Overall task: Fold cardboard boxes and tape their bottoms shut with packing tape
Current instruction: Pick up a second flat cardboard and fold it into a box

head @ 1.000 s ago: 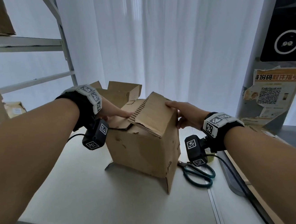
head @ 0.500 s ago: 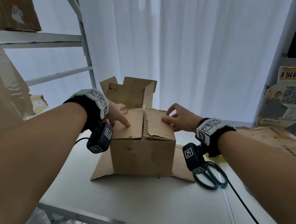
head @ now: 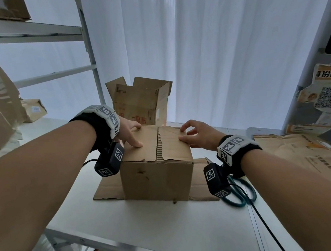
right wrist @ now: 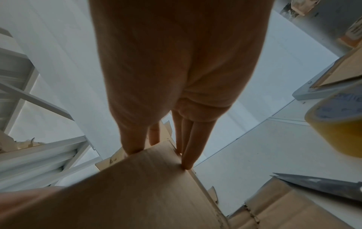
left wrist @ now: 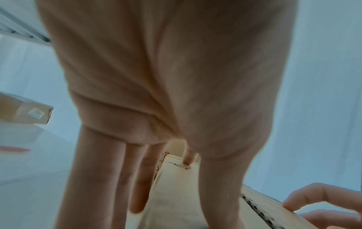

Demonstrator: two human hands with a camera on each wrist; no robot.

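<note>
— Cardboard box (head: 157, 178) stands on the white table (head: 150, 232), its two upper flaps folded flat and meeting at a ragged corrugated seam; what are the hands doing?

— Left hand (head: 130, 133) lies on the left flap, thumb pressed flat beside the seam, fingers stretched toward the far edge and gripping nothing; right hand (head: 199, 135) touches the right flap with its thumb tip and fingertips (right wrist: 186, 164) at the flap's outer edge, fingers lightly arched, nothing held.

— Anything lying under the fingers besides the flaps?

— Lower flaps splay out on the table on both sides of the box; no tape shows on the seam.

— Any writing?

— Just beyond the left fingertips stands a second, open box (head: 140, 105) with red printed characters on its side, too blurred to read; right of the right hand, a torn orange poster (head: 323, 98) carries a QR code and large Chinese characters, partly cut off.

— Tools?

— Teal-handled scissors (head: 239, 193) lie under the right wrist; a roll of yellowish tape (right wrist: 340, 127), blue print on its core unreadable, sits right of the right fingers in the wrist view.
</note>
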